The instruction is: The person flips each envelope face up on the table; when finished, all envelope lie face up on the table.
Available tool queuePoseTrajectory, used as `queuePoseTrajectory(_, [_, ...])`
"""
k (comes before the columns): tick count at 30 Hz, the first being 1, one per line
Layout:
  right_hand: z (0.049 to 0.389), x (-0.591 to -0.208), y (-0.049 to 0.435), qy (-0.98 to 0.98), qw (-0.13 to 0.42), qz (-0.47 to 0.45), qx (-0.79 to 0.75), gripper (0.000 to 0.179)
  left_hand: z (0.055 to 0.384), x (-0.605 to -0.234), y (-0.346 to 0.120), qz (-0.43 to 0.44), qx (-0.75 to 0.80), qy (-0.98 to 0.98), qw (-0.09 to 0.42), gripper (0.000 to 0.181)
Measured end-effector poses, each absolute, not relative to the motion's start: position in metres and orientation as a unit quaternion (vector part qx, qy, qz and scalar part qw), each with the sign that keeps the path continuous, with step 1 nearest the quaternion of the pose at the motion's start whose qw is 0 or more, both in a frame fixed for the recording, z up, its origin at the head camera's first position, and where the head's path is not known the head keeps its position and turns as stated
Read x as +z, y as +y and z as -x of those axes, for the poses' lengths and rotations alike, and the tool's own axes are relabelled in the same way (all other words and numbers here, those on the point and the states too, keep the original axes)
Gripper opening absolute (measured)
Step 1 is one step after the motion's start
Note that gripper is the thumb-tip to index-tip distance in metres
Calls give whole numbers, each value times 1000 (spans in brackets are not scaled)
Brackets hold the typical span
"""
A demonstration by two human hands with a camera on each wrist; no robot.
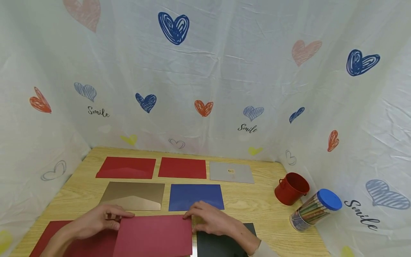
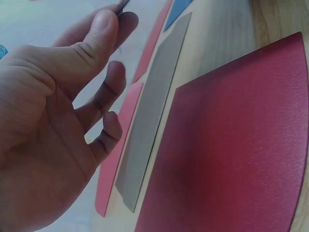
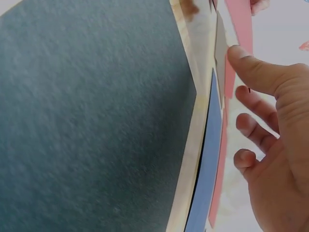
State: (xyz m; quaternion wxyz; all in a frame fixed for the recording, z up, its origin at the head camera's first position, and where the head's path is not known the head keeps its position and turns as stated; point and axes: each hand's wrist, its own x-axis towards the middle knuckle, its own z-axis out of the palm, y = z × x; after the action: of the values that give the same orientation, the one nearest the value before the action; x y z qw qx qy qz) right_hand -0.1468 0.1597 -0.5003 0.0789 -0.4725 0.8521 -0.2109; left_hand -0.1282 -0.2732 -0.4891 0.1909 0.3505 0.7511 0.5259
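A dark pink envelope (image 1: 154,235) is held up near the table's front edge. My left hand (image 1: 91,223) pinches its upper left corner between thumb and forefinger. In the left wrist view that hand's other fingers are loosely bent, and only a thin dark edge shows at the fingertips. My right hand (image 1: 213,219) holds the upper right corner, its forefinger on the edge. Its thumb (image 3: 239,53) meets the pink sheet in the right wrist view; the forefinger is hidden there. Beneath my left hand lies a dark red envelope (image 2: 231,130), and beneath my right a dark green-black one (image 3: 96,116).
Farther back lie a gold envelope (image 1: 133,194), a blue one (image 1: 196,198), two red ones (image 1: 126,167) (image 1: 182,167) and a grey one (image 1: 232,172). At the right stand a red bucket (image 1: 285,192) and a blue-lidded jar of colored pencils (image 1: 309,212). A heart-printed curtain (image 1: 218,78) surrounds the table.
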Motion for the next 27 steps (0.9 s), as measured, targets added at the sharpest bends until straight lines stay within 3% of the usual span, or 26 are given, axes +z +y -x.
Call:
queuePoseTrajectory(4, [149, -497, 162, 844, 46, 483, -227, 36, 127, -487, -276, -336, 505, 780, 153, 36])
queuePoseTrajectory(27, [157, -493, 163, 802, -51, 492, -335, 14, 127, -485, -278, -320, 567, 755, 77, 27])
